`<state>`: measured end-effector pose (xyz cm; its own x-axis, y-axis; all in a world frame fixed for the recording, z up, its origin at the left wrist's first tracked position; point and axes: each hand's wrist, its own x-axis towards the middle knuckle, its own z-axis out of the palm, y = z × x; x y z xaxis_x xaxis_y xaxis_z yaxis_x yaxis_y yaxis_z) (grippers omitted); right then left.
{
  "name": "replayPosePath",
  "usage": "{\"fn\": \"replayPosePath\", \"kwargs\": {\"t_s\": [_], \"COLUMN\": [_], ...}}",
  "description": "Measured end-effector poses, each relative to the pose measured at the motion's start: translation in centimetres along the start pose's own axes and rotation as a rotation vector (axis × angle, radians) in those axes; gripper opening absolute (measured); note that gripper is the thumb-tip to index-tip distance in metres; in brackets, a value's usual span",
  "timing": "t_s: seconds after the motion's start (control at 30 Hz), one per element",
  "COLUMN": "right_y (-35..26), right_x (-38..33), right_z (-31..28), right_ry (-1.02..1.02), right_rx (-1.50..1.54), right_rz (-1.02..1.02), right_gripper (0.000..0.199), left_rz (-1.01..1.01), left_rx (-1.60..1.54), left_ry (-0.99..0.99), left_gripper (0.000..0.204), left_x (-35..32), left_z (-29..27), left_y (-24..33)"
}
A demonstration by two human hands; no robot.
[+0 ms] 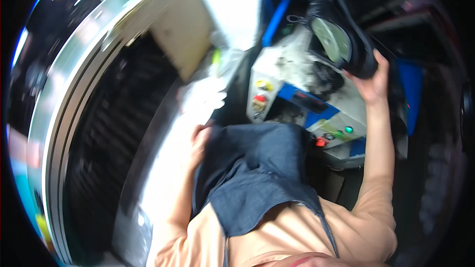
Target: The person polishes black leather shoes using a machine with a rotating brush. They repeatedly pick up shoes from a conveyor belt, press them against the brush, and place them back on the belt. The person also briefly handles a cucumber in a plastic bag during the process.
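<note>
My right hand (372, 79) is raised at the upper right and grips a black shoe (341, 29) by its heel end, with the pale grey-green insole facing me. The shoe hangs above a white and blue machine (307, 109). My left hand (200, 138) is low near the middle, resting by the edge of my dark blue apron (257, 168) next to a bright white surface (168, 153); I cannot tell whether it holds anything. The picture is blurred by motion.
The machine's panel carries red, yellow and green buttons (321, 141). A curved metal-edged conveyor with a dark belt (114, 133) runs down the left. A white rag or glove (205, 94) lies near the conveyor's end. Dark shelving fills the right.
</note>
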<state>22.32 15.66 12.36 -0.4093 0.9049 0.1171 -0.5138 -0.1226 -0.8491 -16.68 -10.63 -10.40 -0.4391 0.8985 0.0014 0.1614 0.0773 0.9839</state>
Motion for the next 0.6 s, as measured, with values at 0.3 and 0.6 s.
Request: {"fn": "replayPosePath", "kwargs": {"t_s": [0.3,0.6], "right_y": [17.6,22.8], "right_x": [-8.2,-8.5], "right_z": [13.2,22.9], "right_ry": [-0.534,-1.168], "right_rx": [-0.145,-0.986], "right_rz": [0.047,-0.004], "right_gripper": [0.081,0.089], "left_rz": [0.134,0.253], "left_rx": [-1.536,-1.323], "left_ry": [-0.364,0.471], "left_gripper": [0.078,0.058], "left_x": [-2.0,-12.3], "left_z": [4.5,-17.1], "left_y": [13.8,3.2]}}
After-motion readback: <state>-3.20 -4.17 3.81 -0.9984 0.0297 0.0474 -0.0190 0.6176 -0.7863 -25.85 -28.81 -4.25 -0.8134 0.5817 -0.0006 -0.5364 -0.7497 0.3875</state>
